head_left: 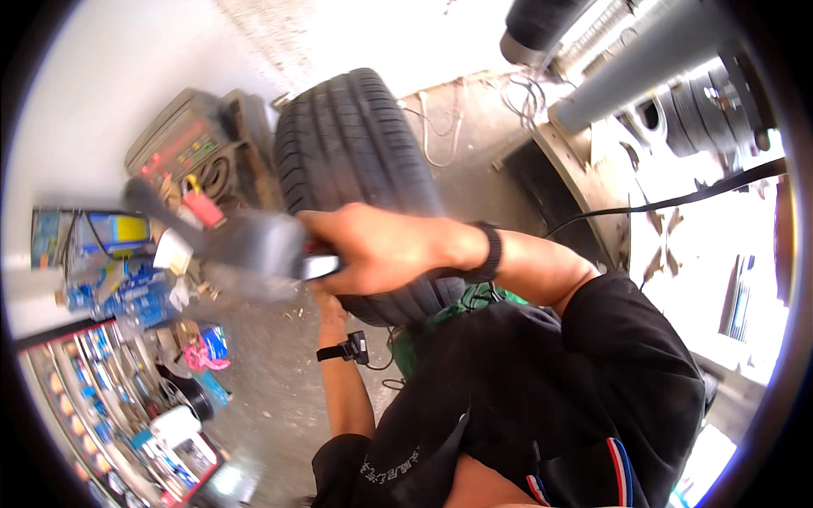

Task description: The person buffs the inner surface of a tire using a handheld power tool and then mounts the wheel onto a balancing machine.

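Note:
A large black car tyre (360, 152) stands upright in the middle, its tread facing up. My right hand (377, 254) is over the tyre's lower part, closed around a dark grey hand tool (246, 254). That tool is smeared by motion, and a long narrow dark part reaches from it to the upper left. Its exact kind cannot be made out. Below the tool, my left hand (330, 311) is by the tyre's lower left side. The right hand and the tool cover most of it, so its fingers do not show.
Left of the tyre sits a grey machine with a lit control panel (179, 152). Plastic bottles (140, 300) and a compartmented tray (106, 398) of small parts lie at the left. A grey cylinder (635, 68) and a black cable (669, 203) are at the right.

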`<state>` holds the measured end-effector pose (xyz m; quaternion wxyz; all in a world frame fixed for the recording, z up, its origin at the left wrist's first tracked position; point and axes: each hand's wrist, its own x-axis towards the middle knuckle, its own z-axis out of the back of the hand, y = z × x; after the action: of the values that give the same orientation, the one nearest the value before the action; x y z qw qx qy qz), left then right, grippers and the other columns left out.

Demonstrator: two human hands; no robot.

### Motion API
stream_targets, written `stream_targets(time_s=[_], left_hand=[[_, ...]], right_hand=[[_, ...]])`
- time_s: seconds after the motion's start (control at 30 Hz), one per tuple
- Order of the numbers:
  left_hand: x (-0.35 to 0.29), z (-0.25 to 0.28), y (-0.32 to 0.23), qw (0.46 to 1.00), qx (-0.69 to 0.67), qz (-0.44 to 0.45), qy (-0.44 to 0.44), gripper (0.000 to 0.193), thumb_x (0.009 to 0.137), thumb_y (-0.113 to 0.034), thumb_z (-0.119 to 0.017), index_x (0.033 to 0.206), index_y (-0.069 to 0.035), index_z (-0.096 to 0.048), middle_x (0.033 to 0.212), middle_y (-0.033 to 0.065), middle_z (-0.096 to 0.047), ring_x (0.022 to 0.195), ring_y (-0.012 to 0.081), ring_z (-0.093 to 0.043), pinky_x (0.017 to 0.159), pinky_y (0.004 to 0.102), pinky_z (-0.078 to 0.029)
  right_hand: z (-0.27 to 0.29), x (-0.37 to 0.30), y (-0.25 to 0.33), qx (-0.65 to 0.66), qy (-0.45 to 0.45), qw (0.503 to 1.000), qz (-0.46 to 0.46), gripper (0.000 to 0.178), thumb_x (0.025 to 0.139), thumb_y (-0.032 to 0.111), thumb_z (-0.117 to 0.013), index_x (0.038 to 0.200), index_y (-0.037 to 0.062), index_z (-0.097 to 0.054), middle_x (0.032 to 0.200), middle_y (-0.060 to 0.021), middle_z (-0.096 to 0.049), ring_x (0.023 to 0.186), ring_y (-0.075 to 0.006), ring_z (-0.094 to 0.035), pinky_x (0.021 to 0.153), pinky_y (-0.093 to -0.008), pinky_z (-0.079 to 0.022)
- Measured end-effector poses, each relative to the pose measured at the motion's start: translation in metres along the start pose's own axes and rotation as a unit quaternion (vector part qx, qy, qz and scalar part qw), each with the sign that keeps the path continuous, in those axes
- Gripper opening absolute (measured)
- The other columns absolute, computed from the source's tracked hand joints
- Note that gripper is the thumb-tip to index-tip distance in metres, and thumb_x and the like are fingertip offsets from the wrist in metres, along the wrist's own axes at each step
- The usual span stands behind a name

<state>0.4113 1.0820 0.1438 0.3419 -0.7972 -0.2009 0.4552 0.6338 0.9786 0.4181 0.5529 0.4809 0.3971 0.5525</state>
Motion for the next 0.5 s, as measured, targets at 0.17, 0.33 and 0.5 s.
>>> stream_targets(time_s=[0.17,0.33,0.5], left_hand=[[-0.016,-0.016,-0.02,0.999,-0.002,0.01,0.044,0.062,0.099,-0.05,-0.04,0.14,-0.003,-0.041,0.138,0.0101,-0.051,0.122,0.0289,-0.051,0.106,0.0422,-0.041],[-0.012,-0.018,-0.03,0.998,0.004,0.041,0.039,0.061,0.098,-0.049,-0.042,0.139,-0.004,-0.043,0.141,0.0089,-0.048,0.123,0.0293,-0.051,0.106,0.0433,-0.041],[-0.002,-0.005,-0.031,0.997,0.037,0.047,0.055,0.063,0.096,-0.051,-0.043,0.14,-0.006,-0.042,0.139,0.0081,-0.051,0.124,0.0297,-0.05,0.106,0.0443,-0.041]], right_hand=[[0.054,-0.128,-0.032,0.026,-0.194,0.95,-0.245,0.034,0.082,0.023,-0.07,0.104,-0.003,-0.062,0.084,-0.013,-0.067,0.074,-0.0198,-0.062,0.069,-0.035,-0.049],[0.076,-0.216,-0.139,-0.057,-0.272,0.873,-0.4,0.031,0.08,0.023,-0.065,0.097,-0.0034,-0.063,0.072,-0.0106,-0.062,0.065,-0.0165,-0.059,0.062,-0.0321,-0.049],[0.071,-0.23,-0.249,-0.057,-0.222,0.832,-0.505,0.027,0.079,0.02,-0.056,0.079,-0.0062,-0.062,0.062,-0.0182,-0.063,0.056,-0.027,-0.067,0.054,-0.037,-0.055]])
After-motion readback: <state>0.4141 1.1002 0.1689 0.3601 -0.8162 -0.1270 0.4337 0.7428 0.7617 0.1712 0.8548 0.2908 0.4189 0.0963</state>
